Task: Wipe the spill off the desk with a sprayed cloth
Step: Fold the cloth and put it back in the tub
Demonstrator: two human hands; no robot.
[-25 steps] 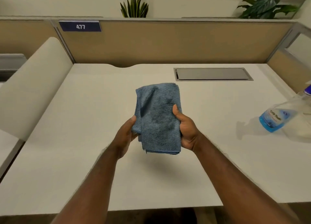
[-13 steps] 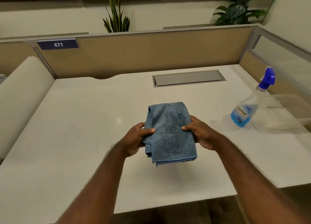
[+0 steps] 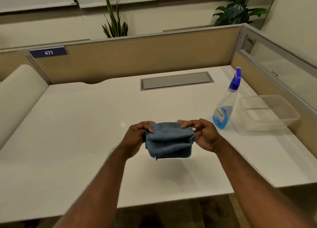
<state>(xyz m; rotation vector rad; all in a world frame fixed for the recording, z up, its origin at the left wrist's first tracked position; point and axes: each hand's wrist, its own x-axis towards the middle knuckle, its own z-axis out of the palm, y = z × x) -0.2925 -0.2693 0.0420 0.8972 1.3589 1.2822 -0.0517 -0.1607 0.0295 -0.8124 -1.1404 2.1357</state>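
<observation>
A folded blue cloth (image 3: 169,141) hangs above the middle of the white desk (image 3: 77,128). My left hand (image 3: 136,138) pinches its left top corner and my right hand (image 3: 204,135) pinches its right top corner. The cloth's far half is folded toward me over the near half. A clear spray bottle (image 3: 224,107) with a blue nozzle and blue liquid stands upright on the desk, right of my right hand. A small shiny spot (image 3: 122,125) shows on the desk just beyond my left hand; I cannot tell if it is the spill.
A clear plastic tub (image 3: 267,113) sits right of the bottle near the desk's right edge. A grey cable hatch (image 3: 176,81) lies flush at the back. Tan partition panels (image 3: 137,56) wall the back and right. A cream chair back (image 3: 18,94) stands at the left.
The cloth was held flat and open to view; both hands have shifted to its far edge and folded it over toward me. The view has tilted up, showing more of the bottle and tub.
</observation>
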